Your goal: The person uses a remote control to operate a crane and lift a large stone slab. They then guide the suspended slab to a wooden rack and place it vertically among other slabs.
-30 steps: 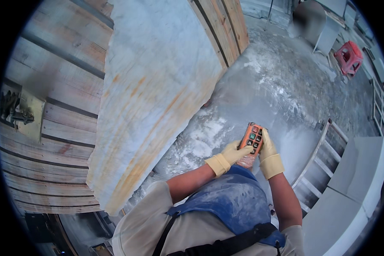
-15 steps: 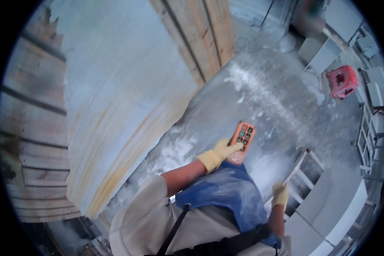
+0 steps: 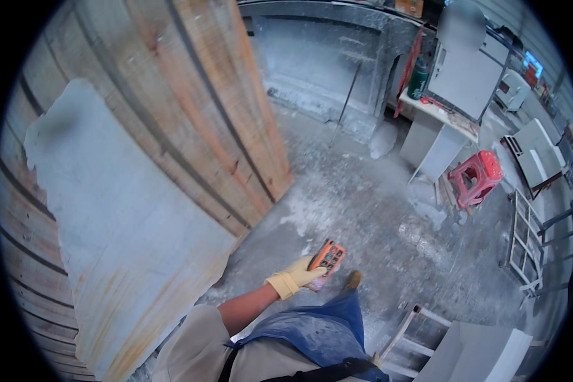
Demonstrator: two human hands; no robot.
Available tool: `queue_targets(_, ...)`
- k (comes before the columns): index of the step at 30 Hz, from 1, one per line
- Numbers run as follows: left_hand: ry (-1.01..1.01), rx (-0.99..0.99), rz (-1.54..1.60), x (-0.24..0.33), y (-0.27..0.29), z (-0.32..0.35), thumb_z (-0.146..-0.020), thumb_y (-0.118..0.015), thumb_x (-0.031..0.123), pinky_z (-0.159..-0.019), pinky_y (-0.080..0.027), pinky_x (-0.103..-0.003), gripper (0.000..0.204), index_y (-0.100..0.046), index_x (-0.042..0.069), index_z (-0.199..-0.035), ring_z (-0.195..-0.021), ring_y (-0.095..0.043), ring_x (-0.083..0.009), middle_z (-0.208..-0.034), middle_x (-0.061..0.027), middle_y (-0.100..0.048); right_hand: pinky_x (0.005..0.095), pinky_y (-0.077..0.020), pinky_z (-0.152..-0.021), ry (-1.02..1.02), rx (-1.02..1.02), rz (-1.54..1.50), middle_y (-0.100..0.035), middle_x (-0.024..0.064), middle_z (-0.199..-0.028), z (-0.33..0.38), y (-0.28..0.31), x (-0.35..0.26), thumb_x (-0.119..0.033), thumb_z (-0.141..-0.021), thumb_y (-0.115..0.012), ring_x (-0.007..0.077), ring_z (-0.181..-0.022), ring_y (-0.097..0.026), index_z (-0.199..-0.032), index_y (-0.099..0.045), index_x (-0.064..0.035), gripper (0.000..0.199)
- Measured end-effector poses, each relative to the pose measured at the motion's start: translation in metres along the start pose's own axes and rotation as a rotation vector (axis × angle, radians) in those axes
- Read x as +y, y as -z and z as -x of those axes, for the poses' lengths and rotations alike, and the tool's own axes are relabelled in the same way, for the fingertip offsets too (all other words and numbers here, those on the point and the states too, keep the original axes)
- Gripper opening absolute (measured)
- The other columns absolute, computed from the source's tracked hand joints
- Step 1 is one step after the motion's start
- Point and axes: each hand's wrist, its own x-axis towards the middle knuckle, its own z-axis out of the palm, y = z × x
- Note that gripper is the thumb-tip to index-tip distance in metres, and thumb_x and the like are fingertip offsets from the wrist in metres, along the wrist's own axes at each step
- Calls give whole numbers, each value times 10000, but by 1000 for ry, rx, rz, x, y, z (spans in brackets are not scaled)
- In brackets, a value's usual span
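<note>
My left hand [image 3: 299, 276], in a pale yellow work glove, is closed round an orange handheld remote control [image 3: 329, 258] with two rows of dark buttons. Its thumb lies across the lower part of the button face. The remote is held out over the grey floor, just left of my booted foot [image 3: 354, 279]. Of my right hand, at most a pale sliver shows at the lower edge, beside a metal rack's bar [image 3: 398, 334]; its fingers are hidden. A blue apron [image 3: 299, 328] covers my front.
A large ragged-edged pale slab [image 3: 127, 235] leans on wooden planks [image 3: 197, 108] at my left. A red plastic stool [image 3: 476, 178] stands at the right, near a white table [image 3: 442, 121]. Light panels [image 3: 471, 353] rest at lower right. A metal frame [image 3: 525, 242] stands farther right.
The view has swung, bringing the table and more planks into sight. My left hand still holds the remote. My right hand, earlier at the rack's bar, has slipped almost out of view.
</note>
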Motion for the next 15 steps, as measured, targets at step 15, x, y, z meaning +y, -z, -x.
queue_targets(15,839,365,-415,-14,21,-65,-813,-672,511,-926,-543,-488,670,-723,-72,-1140,-1084,-701,-456,-1075,-339,-716,392,-593,-944,989,-449,527,-746,171,-1171,-76,-371,-733,-263,-1120,-391,266,-1051,-746,-1363,-587,13,416)
